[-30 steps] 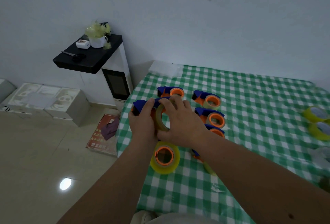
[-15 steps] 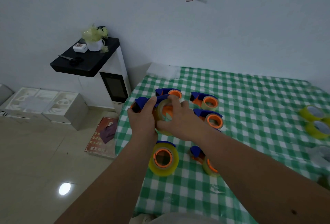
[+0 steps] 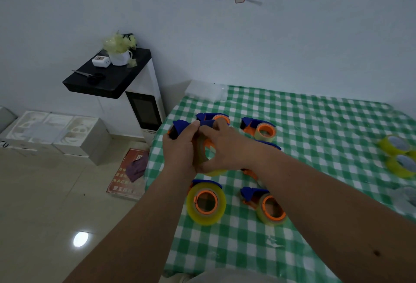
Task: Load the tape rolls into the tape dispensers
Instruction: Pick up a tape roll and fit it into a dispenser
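Two loaded dispensers (image 3: 206,201) lie nearest us on the green-checked worktop (image 3: 315,129), their roll holes facing up at the camera. Just beyond them we hold one dispenser (image 3: 180,127) above the worktop's left edge: the left hand (image 3: 179,153) grips its blue head, while the right hand (image 3: 227,147), fingers curled, holds a yellowish tape roll (image 3: 202,154) against its orange hub. The dispenser's long axis runs left to right, blue end pointing left towards the floor; the roll stands on edge, its hole facing us. We judge that a tilted roll could jam on the hub, or slip off over the table edge. Farther back, spare rolls (image 3: 396,147) wait well apart at the right.
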